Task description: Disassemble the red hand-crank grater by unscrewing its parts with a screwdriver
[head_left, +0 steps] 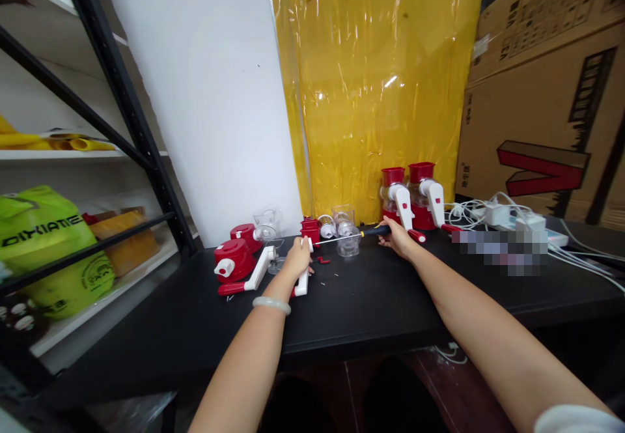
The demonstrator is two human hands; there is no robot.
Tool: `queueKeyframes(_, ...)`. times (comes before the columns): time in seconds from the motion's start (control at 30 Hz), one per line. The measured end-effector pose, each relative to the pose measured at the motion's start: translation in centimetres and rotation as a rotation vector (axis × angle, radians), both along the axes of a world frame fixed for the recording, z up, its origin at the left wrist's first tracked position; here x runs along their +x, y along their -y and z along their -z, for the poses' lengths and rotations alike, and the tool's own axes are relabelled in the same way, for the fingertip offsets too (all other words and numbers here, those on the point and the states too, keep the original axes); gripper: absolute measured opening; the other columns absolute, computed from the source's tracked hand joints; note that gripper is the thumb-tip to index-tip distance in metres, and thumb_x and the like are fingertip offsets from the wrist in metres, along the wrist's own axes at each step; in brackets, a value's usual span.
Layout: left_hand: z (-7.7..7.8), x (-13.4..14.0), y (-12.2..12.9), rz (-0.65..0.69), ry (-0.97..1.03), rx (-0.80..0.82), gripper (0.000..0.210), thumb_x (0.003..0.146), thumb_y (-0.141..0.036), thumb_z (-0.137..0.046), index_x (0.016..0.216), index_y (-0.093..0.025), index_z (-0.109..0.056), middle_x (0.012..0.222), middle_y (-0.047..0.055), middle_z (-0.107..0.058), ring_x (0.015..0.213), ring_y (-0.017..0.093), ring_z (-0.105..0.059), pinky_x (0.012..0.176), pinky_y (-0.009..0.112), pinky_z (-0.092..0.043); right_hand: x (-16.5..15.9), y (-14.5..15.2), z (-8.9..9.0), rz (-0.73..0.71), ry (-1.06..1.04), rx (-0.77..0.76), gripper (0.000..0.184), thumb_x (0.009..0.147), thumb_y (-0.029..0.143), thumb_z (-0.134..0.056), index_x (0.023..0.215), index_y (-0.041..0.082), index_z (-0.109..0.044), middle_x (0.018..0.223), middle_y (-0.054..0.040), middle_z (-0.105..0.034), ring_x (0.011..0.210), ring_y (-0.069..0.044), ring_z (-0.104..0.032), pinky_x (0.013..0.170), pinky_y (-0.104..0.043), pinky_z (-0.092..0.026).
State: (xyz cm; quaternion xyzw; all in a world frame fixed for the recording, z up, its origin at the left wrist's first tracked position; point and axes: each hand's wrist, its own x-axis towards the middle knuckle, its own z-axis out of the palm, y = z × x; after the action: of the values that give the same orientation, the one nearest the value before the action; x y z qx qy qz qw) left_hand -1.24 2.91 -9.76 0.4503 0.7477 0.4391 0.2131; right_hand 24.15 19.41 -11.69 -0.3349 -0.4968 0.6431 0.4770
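Observation:
My left hand is closed around a white crank handle whose red grip points down to the left. In my right hand is a screwdriver with a black and yellow handle. Its long shaft runs left, the tip meeting the white end of the crank at my left fingers. Just beyond lie a red plastic hopper, a white and clear drum piece and a clear housing. A small red part and tiny screws rest on the black table nearby.
Two red bases and another white crank stand at left. Two assembled red-and-white hand-crank graters stand at right, before white cables and a large carton. Metal shelving borders the left side.

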Motion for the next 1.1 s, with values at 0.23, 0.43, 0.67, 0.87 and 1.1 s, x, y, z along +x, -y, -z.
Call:
queueKeyframes(0.23, -0.1, 0.03, -0.11, -0.004, -0.011, 0.001, 0.038, 0.101, -0.048, -0.024, 0.113, -0.018, -0.044, 0.066, -0.001, -0.054, 0.037, 0.016, -0.055, 0.04, 0.029, -0.048, -0.05, -0.68, 0.9, -0.018, 0.037, 0.081, 0.031, 0.081, 0.046, -0.068, 0.078, 0.024, -0.047, 0.044, 0.0092, -0.039, 0.039, -0.008, -0.039, 0.052, -0.024, -0.048)
queueKeyframes(0.43, -0.06, -0.02, -0.11, -0.005, -0.017, -0.01, 0.04, 0.101, -0.049, -0.023, 0.114, -0.019, -0.044, 0.065, -0.001, -0.055, 0.038, 0.015, -0.056, 0.042, 0.029, -0.049, -0.13, -0.42, 0.74, 0.001, -0.068, 0.055, 0.026, 0.075, 0.036, -0.072, 0.081, 0.024, -0.05, 0.059, 0.0072, -0.047, 0.047, -0.007, -0.044, 0.053, -0.024, -0.05)
queueKeyframes(0.67, 0.07, 0.01, -0.09, 0.003, -0.007, -0.002, 0.04, 0.101, -0.05, -0.024, 0.112, -0.019, -0.046, 0.066, 0.0, -0.055, 0.037, 0.015, -0.055, 0.042, 0.03, -0.049, 0.09, -0.14, 0.33, -0.008, -0.106, 0.035, 0.022, 0.068, 0.03, -0.07, 0.079, 0.024, -0.051, 0.072, 0.0035, -0.054, 0.056, -0.01, -0.049, 0.055, -0.026, -0.049)
queueKeyframes(0.87, 0.19, -0.1, -0.13, 0.013, -0.013, 0.009, 0.039, 0.101, -0.05, -0.024, 0.111, -0.019, -0.045, 0.064, -0.001, -0.054, 0.037, 0.016, -0.056, 0.041, 0.029, -0.049, 0.2, -0.12, 0.26, -0.01, -0.102, 0.037, 0.017, 0.07, 0.026, -0.065, 0.08, 0.023, -0.051, 0.07, 0.003, -0.056, 0.057, -0.012, -0.052, 0.056, -0.026, -0.047)
queueKeyframes(1.1, 0.19, -0.23, -0.28, -0.008, -0.006, 0.013, 0.038, 0.101, -0.05, -0.025, 0.111, -0.019, -0.045, 0.064, -0.001, -0.054, 0.037, 0.016, -0.055, 0.04, 0.029, -0.048, -0.06, -0.65, 0.67, -0.016, 0.027, 0.045, 0.029, 0.089, 0.05, -0.052, 0.079, 0.024, -0.049, 0.044, 0.0064, -0.042, 0.041, -0.011, -0.043, 0.052, -0.027, -0.048)
